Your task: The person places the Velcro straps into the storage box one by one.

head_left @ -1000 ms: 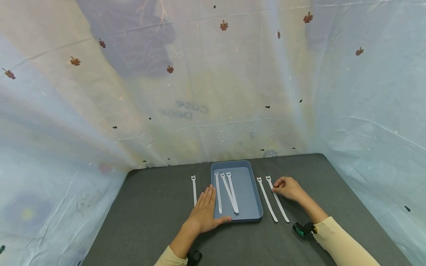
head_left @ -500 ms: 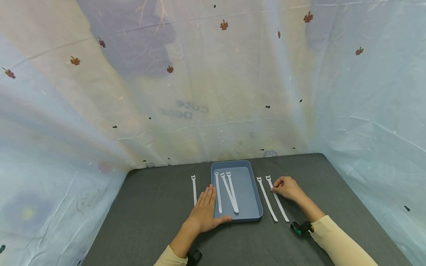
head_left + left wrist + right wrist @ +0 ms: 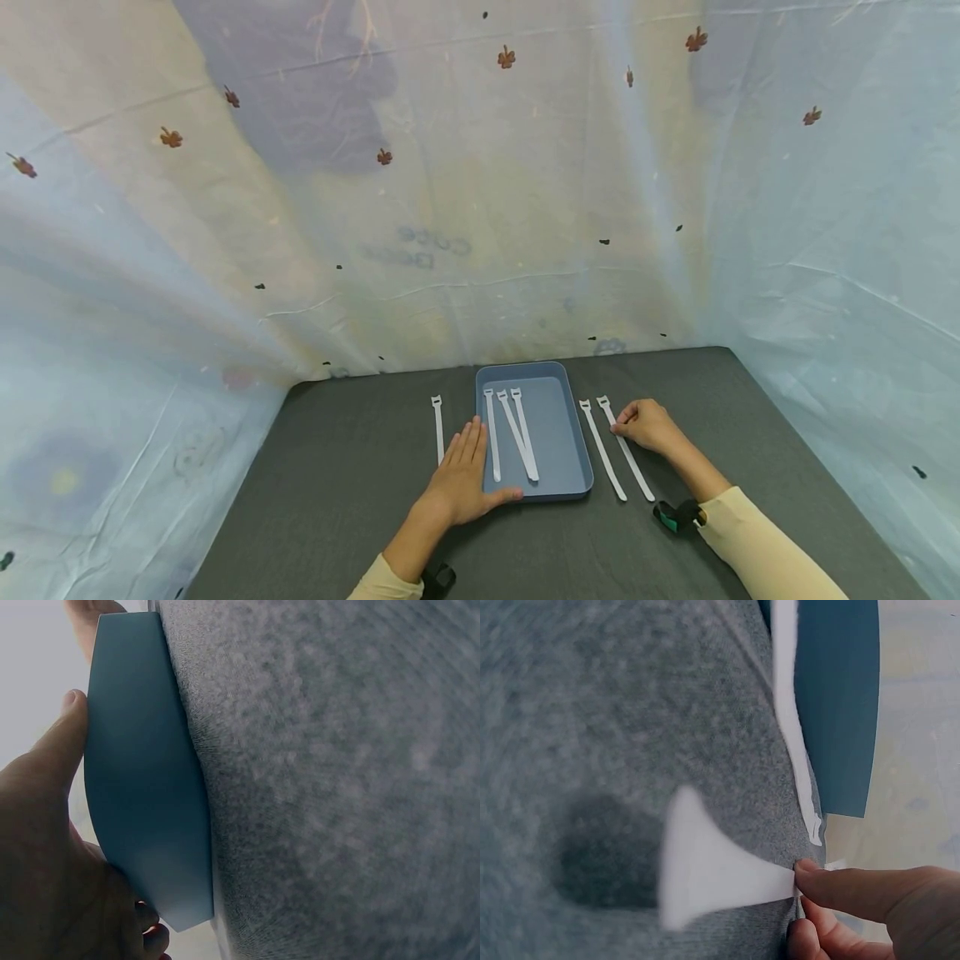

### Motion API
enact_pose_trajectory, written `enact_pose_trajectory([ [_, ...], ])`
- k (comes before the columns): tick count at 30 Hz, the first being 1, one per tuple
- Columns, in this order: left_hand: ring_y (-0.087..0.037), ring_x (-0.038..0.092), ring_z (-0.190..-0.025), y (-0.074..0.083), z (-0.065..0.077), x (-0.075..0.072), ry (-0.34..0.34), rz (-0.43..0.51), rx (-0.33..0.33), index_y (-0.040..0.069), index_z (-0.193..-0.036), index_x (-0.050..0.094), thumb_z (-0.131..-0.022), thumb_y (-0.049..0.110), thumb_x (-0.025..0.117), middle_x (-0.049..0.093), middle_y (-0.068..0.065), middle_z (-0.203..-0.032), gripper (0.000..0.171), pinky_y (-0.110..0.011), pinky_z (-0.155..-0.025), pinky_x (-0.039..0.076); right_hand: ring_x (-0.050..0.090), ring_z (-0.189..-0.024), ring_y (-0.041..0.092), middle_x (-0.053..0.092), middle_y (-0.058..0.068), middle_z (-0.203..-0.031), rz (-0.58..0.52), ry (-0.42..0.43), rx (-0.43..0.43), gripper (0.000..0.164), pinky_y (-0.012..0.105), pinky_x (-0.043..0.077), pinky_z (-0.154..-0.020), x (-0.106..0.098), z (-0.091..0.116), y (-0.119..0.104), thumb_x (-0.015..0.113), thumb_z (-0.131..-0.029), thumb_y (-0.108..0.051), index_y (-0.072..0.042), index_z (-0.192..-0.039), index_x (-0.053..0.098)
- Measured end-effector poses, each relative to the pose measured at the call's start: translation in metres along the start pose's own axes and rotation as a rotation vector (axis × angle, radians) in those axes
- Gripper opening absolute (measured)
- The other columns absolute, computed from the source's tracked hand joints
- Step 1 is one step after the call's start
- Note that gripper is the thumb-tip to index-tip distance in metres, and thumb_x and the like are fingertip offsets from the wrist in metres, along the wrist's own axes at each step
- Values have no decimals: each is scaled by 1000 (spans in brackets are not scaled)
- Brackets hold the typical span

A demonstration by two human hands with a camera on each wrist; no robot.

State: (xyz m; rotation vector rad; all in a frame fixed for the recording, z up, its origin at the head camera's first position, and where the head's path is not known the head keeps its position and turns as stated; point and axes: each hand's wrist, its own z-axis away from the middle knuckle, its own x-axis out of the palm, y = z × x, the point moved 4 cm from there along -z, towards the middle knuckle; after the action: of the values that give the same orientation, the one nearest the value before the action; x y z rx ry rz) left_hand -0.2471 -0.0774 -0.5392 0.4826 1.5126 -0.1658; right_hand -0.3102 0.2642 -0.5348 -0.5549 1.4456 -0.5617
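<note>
My right hand (image 3: 651, 425) pinches a white strap-style cable tie (image 3: 636, 469) with a slotted head, right of the blue tray. In the right wrist view the thumb and fingers hold this tie (image 3: 727, 877), and its near end stands up off the cloth, casting a shadow. A second white tie (image 3: 603, 454) lies between it and the blue tray (image 3: 562, 454). Three more ties (image 3: 493, 450) lie in the tray's left half. My left hand (image 3: 455, 483) rests with straight fingers along the tray's left rim, its thumb at the front edge; the left wrist view shows it against the tray wall (image 3: 146, 765).
Left of the tray lies another white tie (image 3: 438, 425), partly hidden by the left hand. Dark grey cloth (image 3: 337, 483) covers the table. A pale printed curtain (image 3: 480, 208) hangs behind and at both sides.
The tie in my right hand has turned slightly, its head a touch left and its lower end a touch right. The right forearm has shifted slightly left; the left hand stays put.
</note>
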Motion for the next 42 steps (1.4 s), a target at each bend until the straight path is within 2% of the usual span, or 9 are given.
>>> enact_pose_trajectory([
  [5, -26, 3, -150, -2, -1, 3, 10, -7, -5, 8, -155, 6, -70, 93, 32, 0, -10, -163, 123, -45, -121, 10, 50, -58, 15, 58, -1, -64, 11, -4, 2, 17, 28, 40, -52, 0, 0, 0, 76, -82, -19, -6, -76, 67],
  [10, -27, 3, -150, 0, 0, -1, -11, -4, -5, 9, -155, 4, -71, 91, 37, 0, -11, -162, 122, -46, -121, 12, 50, -58, 15, 58, -1, -64, 8, -10, -3, 17, 28, 40, -51, 1, -1, 1, 75, -82, -20, -7, -75, 67],
  [15, -28, 3, -150, -1, 0, 2, 2, 4, 4, 9, -155, 3, -71, 91, 37, 0, -12, -162, 122, -47, -121, 12, 51, -58, 14, 60, -1, -66, 11, -12, -7, 17, 28, 41, -52, -1, 0, 2, 75, -83, -21, -8, -76, 67],
  [25, -29, 4, -149, 1, -1, 2, -16, 7, 6, 6, -155, 6, -73, 89, 39, 0, -13, -162, 121, -48, -121, 12, 60, -58, 18, 65, 9, -69, -99, -61, -7, 17, 30, 48, -50, -7, 2, -3, 72, -85, -14, 1, -85, 65],
  [33, -28, 5, -149, -4, -2, 10, 29, -1, 7, 6, -155, 10, -70, 92, 35, 2, -11, -162, 123, -47, -121, 12, 59, -58, 18, 64, 9, -68, -144, -35, -33, 15, 30, 50, -51, -6, -2, 0, 72, -85, -11, 0, -86, 62],
  [38, -29, 5, -149, -2, -2, 5, 3, 13, 2, 6, -155, 8, -71, 90, 39, 1, -12, -162, 123, -48, -121, 12, 58, -57, 15, 67, 10, -73, -165, -16, -44, 14, 29, 50, -52, -6, -5, 3, 71, -87, -11, 0, -91, 64],
  [42, -27, 3, -150, 1, 0, -2, -30, -15, -8, 8, -155, 3, -71, 91, 36, -2, -11, -162, 122, -45, -121, 12, 58, -57, 15, 68, 16, -79, -190, -10, -66, 15, 29, 50, -52, -10, -5, -1, 69, -88, -10, 3, -95, 64],
])
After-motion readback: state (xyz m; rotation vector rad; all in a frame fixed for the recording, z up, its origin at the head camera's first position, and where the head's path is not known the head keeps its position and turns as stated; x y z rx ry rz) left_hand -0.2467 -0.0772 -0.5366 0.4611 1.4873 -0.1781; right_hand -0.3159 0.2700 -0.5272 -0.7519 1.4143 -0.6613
